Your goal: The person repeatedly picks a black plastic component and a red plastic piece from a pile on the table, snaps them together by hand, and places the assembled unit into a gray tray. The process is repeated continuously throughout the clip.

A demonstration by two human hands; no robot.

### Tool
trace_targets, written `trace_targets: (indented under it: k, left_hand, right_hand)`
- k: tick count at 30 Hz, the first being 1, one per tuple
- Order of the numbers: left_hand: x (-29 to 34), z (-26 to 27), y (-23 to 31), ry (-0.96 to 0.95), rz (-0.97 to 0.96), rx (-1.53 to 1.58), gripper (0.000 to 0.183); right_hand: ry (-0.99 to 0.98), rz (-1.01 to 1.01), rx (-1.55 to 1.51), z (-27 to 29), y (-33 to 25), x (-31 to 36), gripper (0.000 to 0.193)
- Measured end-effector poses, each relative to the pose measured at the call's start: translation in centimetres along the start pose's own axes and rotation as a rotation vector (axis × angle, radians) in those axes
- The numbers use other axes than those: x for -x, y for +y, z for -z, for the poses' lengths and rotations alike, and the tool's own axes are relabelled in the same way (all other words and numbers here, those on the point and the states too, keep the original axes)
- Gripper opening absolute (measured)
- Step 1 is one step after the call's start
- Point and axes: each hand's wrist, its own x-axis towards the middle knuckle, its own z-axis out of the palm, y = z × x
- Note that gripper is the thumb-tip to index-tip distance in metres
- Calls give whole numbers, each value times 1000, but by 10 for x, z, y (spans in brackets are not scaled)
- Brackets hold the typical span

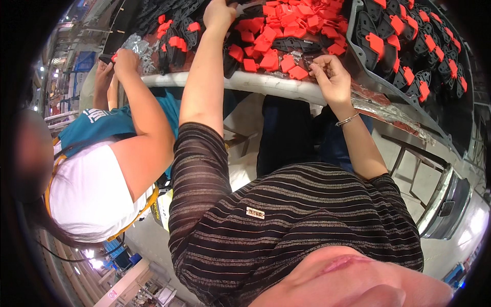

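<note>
Upper right: a tray (pixel 359 60) of black parts (pixel 365 24). Upper centre: loose red pieces (pixel 291 20). Left hand (pixel 220 16), top edge, grip unclear. Right hand (pixel 335 78) curls, thumb near fingertips, perhaps pinching something, I cannot tell, beside tiny springs (pixel 295 57), probably best lifted singly.

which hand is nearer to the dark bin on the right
Right: the right hand is just left of the dark bin; the left hand is farther, across the red pieces.
</note>
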Motion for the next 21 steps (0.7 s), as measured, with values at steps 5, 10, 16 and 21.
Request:
trace_targets:
  k: [5, 10, 16, 21]
  left_hand:
    - [54, 49, 57, -311, 266, 1242, 26]
    - [146, 58, 87, -267, 255, 1450, 28]
    - [183, 59, 98, -160, 308, 1484, 34]
    - [191, 56, 96, -98, 322, 1491, 33]
  right_hand:
    - [0, -106, -255, -2, -18, -1, 13]
    - [-97, -2, -239, -26, -66, 0, 13]
    - [-94, 50, -115, -38, -69, 10, 13]
    - [-81, 82, -56, -42, -71, 18, 13]
